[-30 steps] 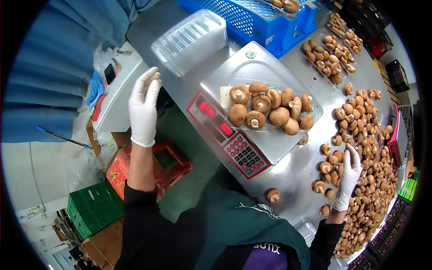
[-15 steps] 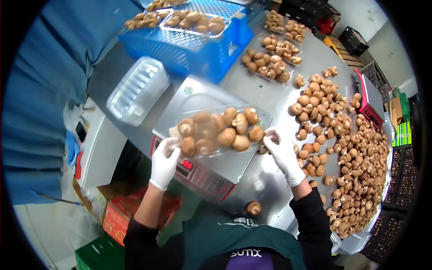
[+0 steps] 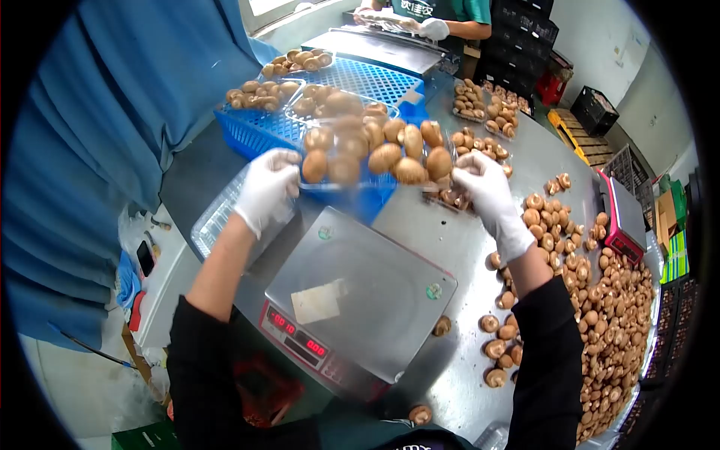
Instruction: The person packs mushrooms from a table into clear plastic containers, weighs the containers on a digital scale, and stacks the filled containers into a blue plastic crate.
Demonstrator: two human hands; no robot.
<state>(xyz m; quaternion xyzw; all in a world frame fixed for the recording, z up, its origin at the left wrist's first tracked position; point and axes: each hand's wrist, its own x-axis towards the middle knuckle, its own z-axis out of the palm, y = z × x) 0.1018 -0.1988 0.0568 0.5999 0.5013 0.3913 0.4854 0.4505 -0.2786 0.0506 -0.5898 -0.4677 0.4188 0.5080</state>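
My left hand [image 3: 266, 191] and my right hand [image 3: 491, 199], both in white gloves, grip opposite ends of a clear plastic tray [image 3: 360, 186]. Brown mushrooms [image 3: 411, 171] fill it, slightly smeared by motion. The tray hangs in the air beyond the scale [image 3: 375, 285], in front of a blue crate. On the scale's bare metal plate lies a pale paper label [image 3: 318, 301], and its red display [image 3: 296, 332] is lit. Beside my left forearm stands a stack of clear trays [image 3: 217, 221], partly covered by that arm.
Filled mushroom trays [image 3: 262, 95] sit on the upturned blue crate [image 3: 240, 135]; more line the table's far side. A large mushroom pile [image 3: 615, 330] covers the right, near a second scale [image 3: 626, 214]. Across the table a co-worker's gloved hand [image 3: 433, 29] holds a tray.
Both my hands have lifted the mushroom tray off the scale and carried it forward toward the blue crate. The view has tilted up, bringing a co-worker into sight.
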